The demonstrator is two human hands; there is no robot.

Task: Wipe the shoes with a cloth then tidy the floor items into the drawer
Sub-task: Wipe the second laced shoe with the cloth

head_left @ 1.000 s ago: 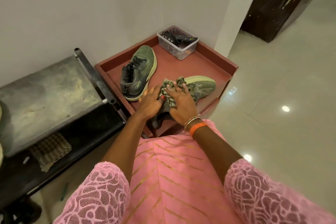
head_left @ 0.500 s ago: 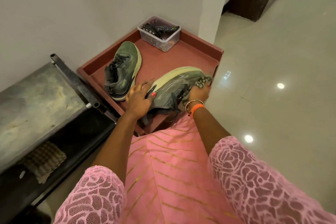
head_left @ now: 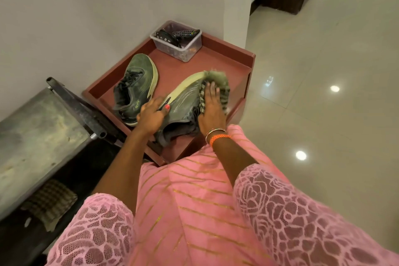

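In the red tray [head_left: 235, 58], at about six o'clock, our right hand [head_left: 210, 110] lies flat, fingers straight, pressing the striped cloth [head_left: 218, 88] onto the toe half of the nearer shoe [head_left: 185, 101], which is tipped on its side. Our left hand [head_left: 151, 114] grips that shoe at its heel end, fingers curled around the edge. The other shoe [head_left: 135, 88] sits upright at nine o'clock of the tray, just beside our left hand. At twelve o'clock stands a clear box [head_left: 179, 49] holding remote controls. We judge we are wiping the first shoe; next we likely turn it, then wipe the second one.
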